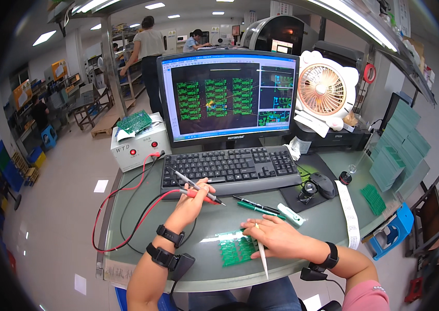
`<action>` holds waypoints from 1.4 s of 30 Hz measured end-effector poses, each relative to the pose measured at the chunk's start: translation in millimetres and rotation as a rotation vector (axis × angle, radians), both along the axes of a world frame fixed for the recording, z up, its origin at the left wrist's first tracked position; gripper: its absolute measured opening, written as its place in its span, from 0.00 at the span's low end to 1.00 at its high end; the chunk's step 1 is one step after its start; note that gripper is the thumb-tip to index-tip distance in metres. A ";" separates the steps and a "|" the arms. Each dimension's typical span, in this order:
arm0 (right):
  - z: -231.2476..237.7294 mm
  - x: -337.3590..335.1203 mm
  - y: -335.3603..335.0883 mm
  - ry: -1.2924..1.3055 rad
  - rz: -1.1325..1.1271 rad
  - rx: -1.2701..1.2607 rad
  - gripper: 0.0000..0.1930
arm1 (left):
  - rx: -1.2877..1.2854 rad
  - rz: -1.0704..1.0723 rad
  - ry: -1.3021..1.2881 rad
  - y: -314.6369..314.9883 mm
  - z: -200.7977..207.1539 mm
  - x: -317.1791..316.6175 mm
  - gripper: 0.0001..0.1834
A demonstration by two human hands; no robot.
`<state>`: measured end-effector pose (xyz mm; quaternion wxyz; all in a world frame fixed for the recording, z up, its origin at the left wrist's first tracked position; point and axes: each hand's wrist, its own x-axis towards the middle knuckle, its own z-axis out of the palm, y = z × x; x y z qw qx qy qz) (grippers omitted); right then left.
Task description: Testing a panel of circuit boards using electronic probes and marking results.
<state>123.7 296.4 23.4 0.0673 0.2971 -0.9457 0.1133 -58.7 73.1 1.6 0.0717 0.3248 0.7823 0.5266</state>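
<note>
At the far left corner of the tabletop (323, 220) stands a white box (139, 149) with two red knobs on its front and green circuit boards (135, 122) on its top. Red and black wires (107, 205) loop from it along the left edge. The left hand (192, 203), fingers clamped around a grey probe (192, 183) and a red probe (192, 193), is raised over the tabletop, with the grey probe's tip pointing right. Beyond it, toward the far edge, lie a black keyboard (230, 167) and, behind that, a screen (219, 98) showing green board drawings.

Near the middle of the near edge lies a green circuit board (232, 250). The right hand (279, 239) is closed on a white pointed stick (262, 259) and rests at the board's right side; the stick's tip points toward the near edge. Just beyond the board are pens (253, 206) and a white marker (290, 214). Farther right come a black mouse (323, 184), a white fan (325, 89) behind it, a long paper strip (348, 215), and another green board (373, 199) by the right edge.
</note>
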 end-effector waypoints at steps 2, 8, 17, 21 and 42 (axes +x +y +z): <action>-1.2 1.5 1.8 -0.033 -0.007 -0.002 0.28 | 0.022 -0.019 -0.009 -0.9 1.4 -0.9 0.26; 2.9 24.5 -1.8 -0.097 0.021 0.021 0.29 | 0.193 0.004 -0.069 -4.1 -1.4 0.5 0.25; 4.4 56.6 -15.3 -0.155 0.081 -0.036 0.33 | 0.103 0.036 -0.020 -8.1 -8.5 -1.5 0.23; 7.9 57.5 -12.4 -0.122 0.060 -0.088 0.35 | 0.395 -0.059 0.030 -8.2 1.4 -4.6 0.25; -11.2 -0.7 -7.0 -0.227 -0.116 -1.920 0.31 | 0.455 -0.485 -0.541 -7.2 51.5 86.8 0.32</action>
